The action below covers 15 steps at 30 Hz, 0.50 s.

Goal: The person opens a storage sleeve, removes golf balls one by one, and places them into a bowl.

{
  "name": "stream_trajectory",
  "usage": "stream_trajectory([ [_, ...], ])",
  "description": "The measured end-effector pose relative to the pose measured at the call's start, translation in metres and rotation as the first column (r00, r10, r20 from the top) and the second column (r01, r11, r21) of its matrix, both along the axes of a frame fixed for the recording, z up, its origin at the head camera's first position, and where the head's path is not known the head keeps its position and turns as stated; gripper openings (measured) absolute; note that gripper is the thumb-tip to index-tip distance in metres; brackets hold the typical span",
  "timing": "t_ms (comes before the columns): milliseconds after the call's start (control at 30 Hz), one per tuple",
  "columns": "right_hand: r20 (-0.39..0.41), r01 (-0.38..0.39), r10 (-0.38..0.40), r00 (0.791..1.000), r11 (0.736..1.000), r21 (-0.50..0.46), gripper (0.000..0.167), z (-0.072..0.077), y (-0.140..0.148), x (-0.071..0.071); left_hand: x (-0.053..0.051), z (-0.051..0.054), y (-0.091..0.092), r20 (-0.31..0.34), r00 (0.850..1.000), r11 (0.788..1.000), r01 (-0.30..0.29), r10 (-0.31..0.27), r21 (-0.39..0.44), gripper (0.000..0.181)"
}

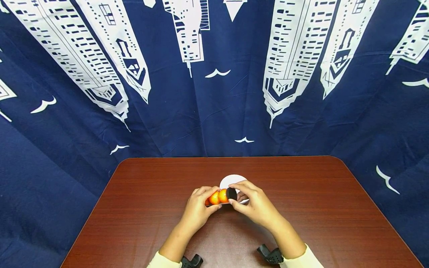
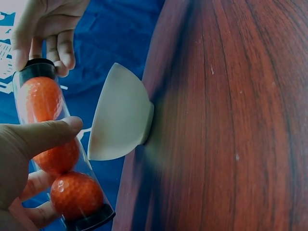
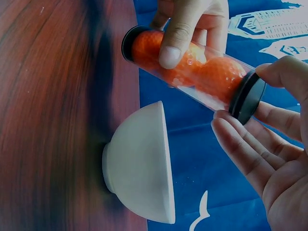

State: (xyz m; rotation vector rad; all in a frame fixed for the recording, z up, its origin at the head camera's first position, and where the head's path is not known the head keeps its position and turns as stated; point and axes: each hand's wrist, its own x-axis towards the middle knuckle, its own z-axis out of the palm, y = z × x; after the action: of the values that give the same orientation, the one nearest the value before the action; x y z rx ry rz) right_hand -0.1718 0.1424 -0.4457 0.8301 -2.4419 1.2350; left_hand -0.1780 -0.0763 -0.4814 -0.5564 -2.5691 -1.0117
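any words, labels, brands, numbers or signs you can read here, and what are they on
None that can be read.
The clear tube, its black end caps, the orange balls and the white bowl show no legible text.
The blue curtain has printed buildings and birds, no readable lettering.

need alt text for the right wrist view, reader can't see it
A person's left hand grips a clear plastic tube of orange dimpled balls while the right hand pinches the black round cap at one end. Nearby, a smooth white bowl stands on a reddish-brown wooden table, all seen sideways.
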Motion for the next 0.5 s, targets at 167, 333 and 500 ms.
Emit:
stream_trajectory([
  [167,-0.017,0.021,-0.021,1.0,1.0,0.007,0.042,-0.0003,-0.0023,0.001,0.0003,0.0,0.0005,0.008,1.0,1.0,-0.011,0.011,0.011,0.051],
  [333,-0.089,0.039,-0.037,0.995,0.999,0.013,0.043,-0.0016,-0.0055,0.002,0.0005,0.0003,0.0005,0.004,1.0,0.999,-0.027,0.027,0.019,0.051],
  [500,-0.149,0.047,-0.042,0.988,0.998,0.031,0.042,-0.0019,-0.0067,0.0027,-0.0008,0.0009,-0.0002,-0.016,0.999,0.999,-0.033,0.034,0.018,0.051],
])
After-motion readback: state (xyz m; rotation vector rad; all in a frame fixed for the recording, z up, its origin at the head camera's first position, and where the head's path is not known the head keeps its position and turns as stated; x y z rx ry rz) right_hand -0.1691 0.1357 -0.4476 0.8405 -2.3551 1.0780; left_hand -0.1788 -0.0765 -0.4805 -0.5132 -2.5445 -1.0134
